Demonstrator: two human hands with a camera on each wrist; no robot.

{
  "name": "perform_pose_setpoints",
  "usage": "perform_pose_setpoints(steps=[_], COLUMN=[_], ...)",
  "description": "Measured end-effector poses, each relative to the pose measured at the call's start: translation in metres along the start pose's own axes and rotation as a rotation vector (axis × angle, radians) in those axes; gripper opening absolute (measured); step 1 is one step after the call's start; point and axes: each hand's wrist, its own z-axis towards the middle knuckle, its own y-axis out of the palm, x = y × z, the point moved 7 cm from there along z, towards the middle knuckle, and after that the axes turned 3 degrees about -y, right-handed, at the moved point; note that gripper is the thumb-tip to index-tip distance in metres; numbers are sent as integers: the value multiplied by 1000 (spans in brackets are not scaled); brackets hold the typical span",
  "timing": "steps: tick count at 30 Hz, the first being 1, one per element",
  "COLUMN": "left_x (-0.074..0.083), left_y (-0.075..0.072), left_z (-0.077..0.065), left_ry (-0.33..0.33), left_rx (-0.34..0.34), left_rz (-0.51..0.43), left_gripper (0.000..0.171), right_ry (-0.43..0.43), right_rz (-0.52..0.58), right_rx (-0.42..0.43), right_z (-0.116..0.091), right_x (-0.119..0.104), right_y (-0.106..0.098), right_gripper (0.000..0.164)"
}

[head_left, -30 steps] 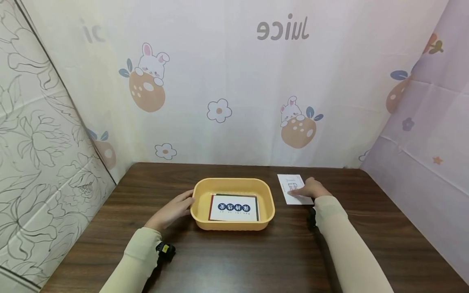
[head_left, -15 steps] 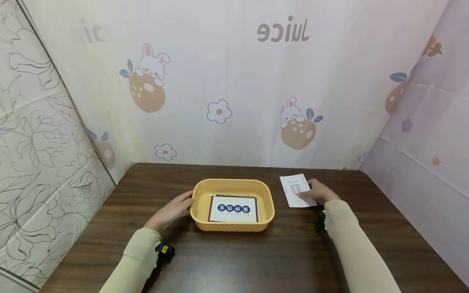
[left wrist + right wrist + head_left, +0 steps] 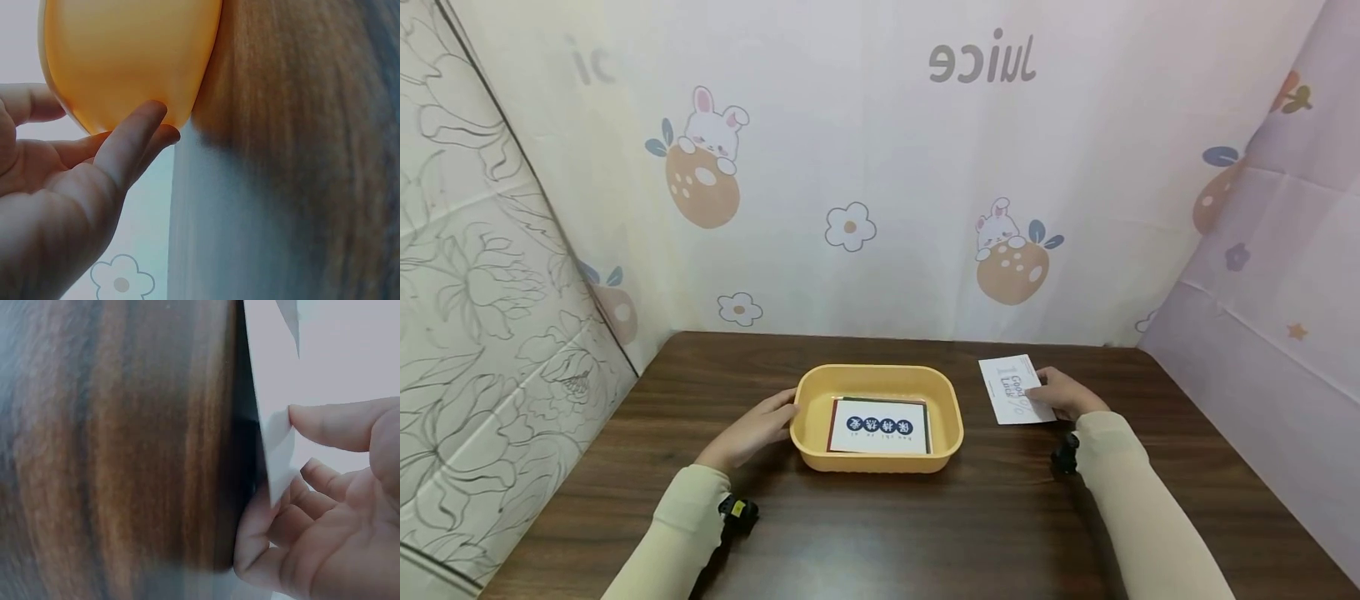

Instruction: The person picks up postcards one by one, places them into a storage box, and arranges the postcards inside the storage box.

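Note:
A yellow plastic basin point(image 3: 880, 463) stands mid-table. Inside it lies a small stack of cards, topped by a white card point(image 3: 880, 442) with blue circles and Chinese characters. At the basin's left end, my left hand point(image 3: 752, 433) holds the rim; the left wrist view has the fingers point(image 3: 134, 134) against the outer wall and the thumb at the rim. My right hand point(image 3: 1063, 393) pinches the near right part of a white "Good Luck" card point(image 3: 1006, 386). In the right wrist view the thumb presses one face of it, fingers behind, and its edge stands off the dark wood.
The brown wooden table point(image 3: 880, 533) reaches back to a printed curtain point(image 3: 880, 167) with rabbits and flowers. A floral panel point(image 3: 497, 275) closes off the left side, and a lilac curtain point(image 3: 1270, 333) the right. Black straps with small cameras point(image 3: 740, 512) sit on both wrists.
My right hand has drawn the "Good Luck" card a little to the right and turned it slightly, with more of its print now showing. The left hand and the basin have stayed put.

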Motion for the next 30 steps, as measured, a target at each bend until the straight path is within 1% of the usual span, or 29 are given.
perform_pose_setpoints(steps=[2, 5, 12, 14, 19, 22, 26, 30], left_x=[0, 0, 1, 0, 0, 0, 0, 0], left_y=[1, 1, -1, -1, -1, -1, -2, -1], left_z=[0, 0, -1, -1, -1, -1, -1, -1], left_ry=[-4, -13, -10, -10, -12, -13, -19, -21], left_rx=[1, 11, 18, 17, 12, 12, 19, 21], left_rz=[-4, -6, -7, -3, 0, 0, -1, -3], left_gripper=[53, 53, 52, 53, 53, 53, 53, 53], right_ry=[-6, -19, 4, -12, -43, -54, -91, -150], right_rz=[28, 33, -16, -29, -54, -48, -30, -24], right_rx=[-11, -7, 67, 72, 122, 144, 169, 186], right_z=[0, 0, -4, -5, -2, -1, -5, -10], right_x=[1, 0, -7, -12, -24, -33, -47, -61], right_y=[-1, -3, -7, -6, -6, -6, -7, -8], right_gripper=[56, 56, 65, 65, 67, 67, 62, 54])
